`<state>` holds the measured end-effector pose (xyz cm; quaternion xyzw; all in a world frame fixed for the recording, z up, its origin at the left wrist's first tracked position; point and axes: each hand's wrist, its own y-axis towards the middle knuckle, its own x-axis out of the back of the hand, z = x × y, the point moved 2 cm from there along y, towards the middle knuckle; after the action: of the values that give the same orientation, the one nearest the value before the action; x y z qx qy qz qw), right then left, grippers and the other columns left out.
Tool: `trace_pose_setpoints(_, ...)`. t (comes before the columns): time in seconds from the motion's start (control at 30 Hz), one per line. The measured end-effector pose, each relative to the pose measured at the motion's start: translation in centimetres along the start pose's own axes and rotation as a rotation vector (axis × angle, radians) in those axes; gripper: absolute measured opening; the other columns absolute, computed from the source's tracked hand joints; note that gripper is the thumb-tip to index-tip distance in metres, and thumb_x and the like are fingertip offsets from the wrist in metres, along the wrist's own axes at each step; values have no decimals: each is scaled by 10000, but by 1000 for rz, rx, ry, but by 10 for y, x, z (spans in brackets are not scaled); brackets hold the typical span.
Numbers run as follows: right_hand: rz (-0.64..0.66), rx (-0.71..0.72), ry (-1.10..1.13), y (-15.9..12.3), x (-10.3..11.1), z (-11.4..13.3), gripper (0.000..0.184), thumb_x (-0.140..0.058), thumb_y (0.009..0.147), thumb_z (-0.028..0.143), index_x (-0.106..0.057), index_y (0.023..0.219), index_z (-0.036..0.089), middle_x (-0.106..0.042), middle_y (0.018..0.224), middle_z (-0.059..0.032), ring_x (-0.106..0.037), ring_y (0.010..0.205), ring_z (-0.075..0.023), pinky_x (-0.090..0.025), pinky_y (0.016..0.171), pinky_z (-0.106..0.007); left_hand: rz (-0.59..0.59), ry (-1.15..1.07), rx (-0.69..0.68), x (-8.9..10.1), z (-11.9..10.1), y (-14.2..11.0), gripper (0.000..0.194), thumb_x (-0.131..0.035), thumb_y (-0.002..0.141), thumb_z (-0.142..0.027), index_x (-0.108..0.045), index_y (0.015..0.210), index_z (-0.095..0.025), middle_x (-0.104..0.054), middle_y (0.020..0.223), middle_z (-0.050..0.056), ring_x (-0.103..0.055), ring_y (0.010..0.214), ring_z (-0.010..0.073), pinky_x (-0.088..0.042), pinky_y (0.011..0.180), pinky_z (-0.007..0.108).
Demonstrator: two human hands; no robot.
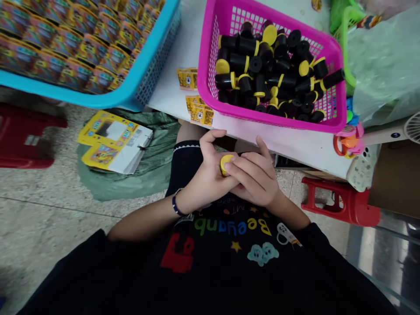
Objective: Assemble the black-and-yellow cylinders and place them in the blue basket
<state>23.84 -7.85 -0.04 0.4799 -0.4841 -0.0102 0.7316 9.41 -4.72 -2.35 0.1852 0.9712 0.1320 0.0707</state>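
In front of my lap, my left hand (210, 168) is closed around a small container with a round yellow cap (227, 163). Only the cap shows clearly; fingers hide the rest. My right hand (254, 177) meets it from the other side, its fingers bent and pressed on the cap's edge, with one finger sticking up. Just beyond both hands, a pink basket (205, 52) on the table holds many black canisters (247, 46) with yellow caps, lying in a jumble.
Left, a blue basket (131, 94) holds rows of printed packets (77, 72). Small yellow sachets (201, 114) lie on the white table (164, 94). Printed cards (113, 144) rest on a green bag (98, 186). At right are a white fan (390, 135) and a red stool (354, 205).
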Motion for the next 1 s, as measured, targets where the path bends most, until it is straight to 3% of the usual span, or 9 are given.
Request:
trace_pose_setpoints(0.1,-31,36,10,6,4,-1,258,-472,1105,424,-697,1188,330,-816,1113,47,-755,1072,-157,-528,1290,-457,116,-91,59,4,-3,0,658,-744,891,-246,-278,1347,-330,-562,703,-120,-596,471,99,-462,434,193)
trace_pose_setpoints(0.23,-72,78,137,9,8,-1,247,-474,1105,372,-707,1141,300,-793,1150,30,-724,1125,-148,-482,1321,-450,411,-263,124,10,-11,2,673,-719,901,-218,-270,1382,-360,-583,665,-152,-629,430,110,-517,433,193)
trace_pose_setpoints(0.3,-77,76,178,8,9,0,249,-471,1105,352,-712,1112,289,-773,1150,21,-720,1120,-151,-455,1340,-446,489,-297,154,12,-15,4,693,-719,904,-204,-264,1403,-357,-572,645,-161,-616,409,105,-542,446,199)
trace_pose_setpoints(0.37,-96,51,182,5,10,0,220,-504,1094,350,-718,1088,296,-752,1155,25,-713,1103,-157,-451,1346,-453,475,-285,156,11,-18,5,694,-727,890,-177,-275,1388,-349,-588,675,-148,-627,428,100,-546,454,194)
trace_pose_setpoints(0.5,-70,33,149,-1,12,1,133,-621,1040,299,-714,1132,325,-741,1142,29,-713,1090,-175,-432,1361,-495,328,-200,92,5,-23,5,656,-715,851,-98,-297,1288,-349,-695,851,-90,-747,607,129,-554,501,182)
trace_pose_setpoints(0.6,24,44,143,-3,15,1,245,-643,1019,250,-684,1241,346,-745,1076,26,-728,1122,-196,-413,1373,-536,249,-113,78,2,-25,3,630,-730,856,-127,-298,1259,-345,-714,896,-75,-789,707,159,-590,558,208)
trace_pose_setpoints(0.73,90,58,139,-3,16,2,283,-611,1028,230,-680,1261,375,-713,1071,18,-708,1226,-215,-430,1361,-549,236,-51,31,5,-28,-1,657,-692,876,-94,-301,1322,-376,-704,993,-68,-767,745,127,-592,592,203)
trace_pose_setpoints(0.87,44,-25,144,-3,12,1,292,-628,1019,211,-680,1276,339,-703,1129,0,-648,1287,-212,-437,1354,-550,240,202,-70,18,-35,0,546,-730,891,-149,-447,1330,-309,-677,1198,27,-752,1078,169,-640,850,262)
trace_pose_setpoints(1.0,11,-111,140,-4,10,-4,527,-791,908,201,-613,1388,328,-635,1308,-39,-578,1357,-243,-482,1307,-574,194,435,-8,47,-54,8,257,-747,970,-255,-634,1195,-206,-765,1144,52,-769,1013,162,-629,902,262)
